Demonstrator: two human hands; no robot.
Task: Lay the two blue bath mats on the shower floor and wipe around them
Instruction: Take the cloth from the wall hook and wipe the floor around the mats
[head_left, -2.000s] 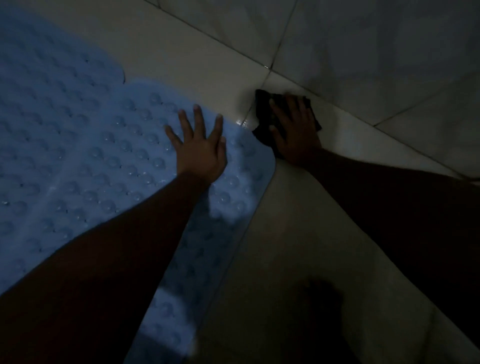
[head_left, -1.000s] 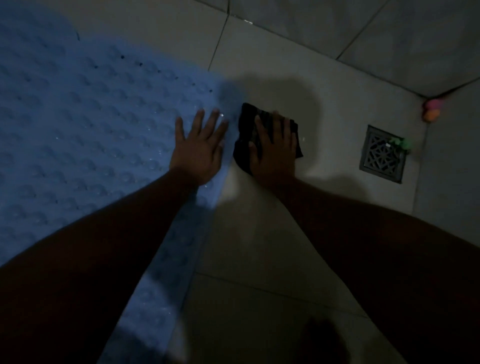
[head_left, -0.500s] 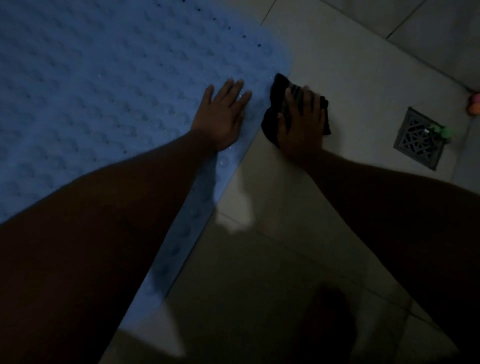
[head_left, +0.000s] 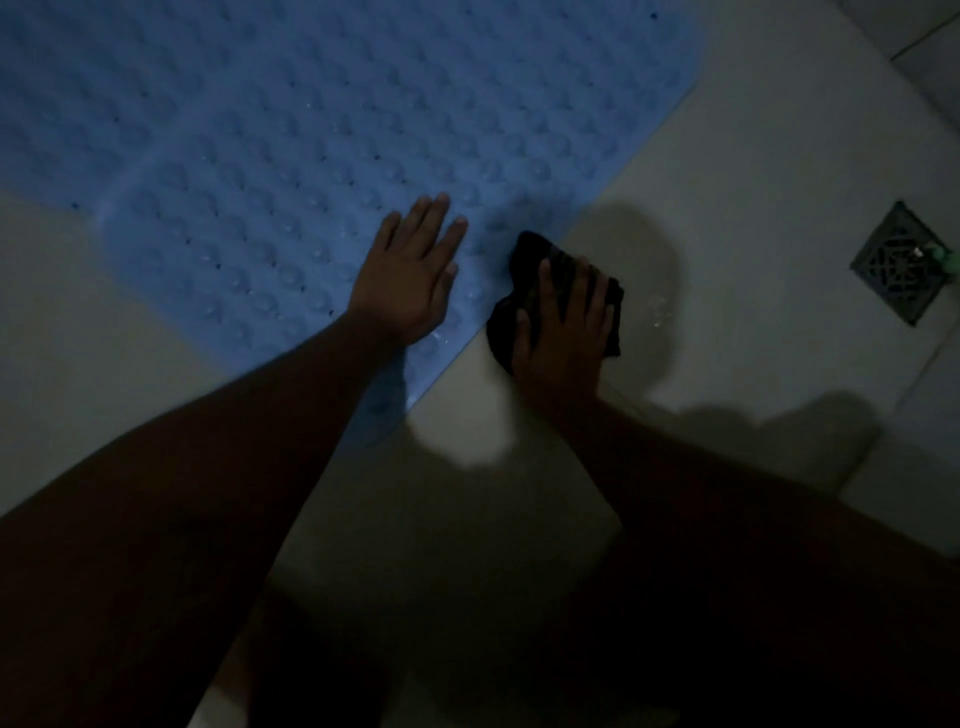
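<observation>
A blue bath mat (head_left: 291, 130), studded with round bumps, is spread across the upper left and upper centre of the frame on the pale tiled shower floor (head_left: 753, 156). A pale curved line is seen near the mat's left side; whether it is the edge of a second mat cannot be told. Near the centre, the left hand (head_left: 410, 280) is laid flat on the mat close to its lower right edge, fingers straight and nearly together. Just right of that edge, a dark cloth (head_left: 527, 257) is pressed to the floor under the right hand (head_left: 563, 322), whose fingers are extended and slightly spread. At the right edge, a square metal drain grate (head_left: 896, 262) is set in the floor, with a small green object (head_left: 943, 254) touching it.
</observation>
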